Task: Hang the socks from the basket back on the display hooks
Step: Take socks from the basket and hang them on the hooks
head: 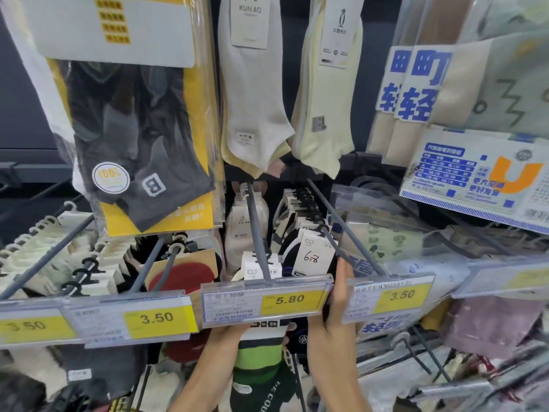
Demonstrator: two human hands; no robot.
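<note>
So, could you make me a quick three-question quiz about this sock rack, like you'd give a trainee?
1. True or false: the price tag just left of the right hand reads 3.50.
2. Multiple choice: the striped sock below that tag has stripes of A) red, B) green, C) blue.
3. Short answer: which reaches up past the tag's top edge, the left hand or the right hand?
Key: 1 false, it reads 5.80; 2 B; 3 the right hand.
</note>
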